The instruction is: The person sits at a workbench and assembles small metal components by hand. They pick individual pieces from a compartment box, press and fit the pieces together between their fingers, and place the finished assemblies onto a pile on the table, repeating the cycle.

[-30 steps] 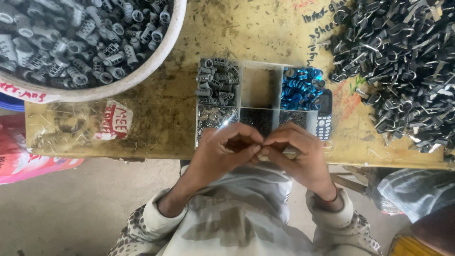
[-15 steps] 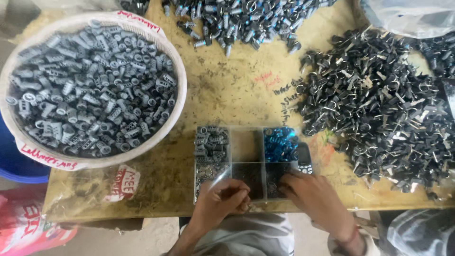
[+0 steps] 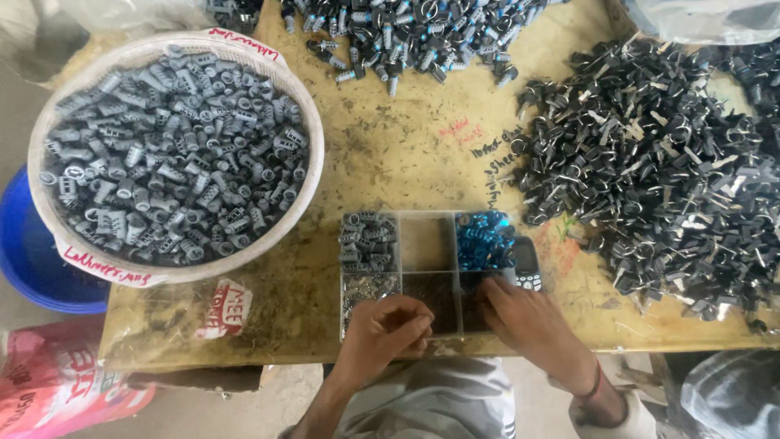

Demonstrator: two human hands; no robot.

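My left hand (image 3: 388, 332) hovers at the near edge of a clear compartment box (image 3: 428, 242), fingers pinched together, apparently on a tiny part I cannot make out. My right hand (image 3: 520, 319) reaches into the box's near right compartments with its fingers spread downward. The box holds grey cylinders (image 3: 367, 241) at far left, shiny blue parts (image 3: 484, 241) at far right, and small dark and silvery bits in the near row. A small keypad phone (image 3: 526, 265) lies right of the box, beside my right hand.
A white basin (image 3: 175, 154) full of grey plastic cylinders sits at the left on a blue tub (image 3: 32, 260). A large heap of black metal clips (image 3: 658, 171) covers the right of the yellow table (image 3: 406, 154). More grey parts (image 3: 414, 32) lie along the far edge.
My hands, joined together near my body a second ago, have separated and moved to the compartment box. The view has tilted up, showing more of the table.
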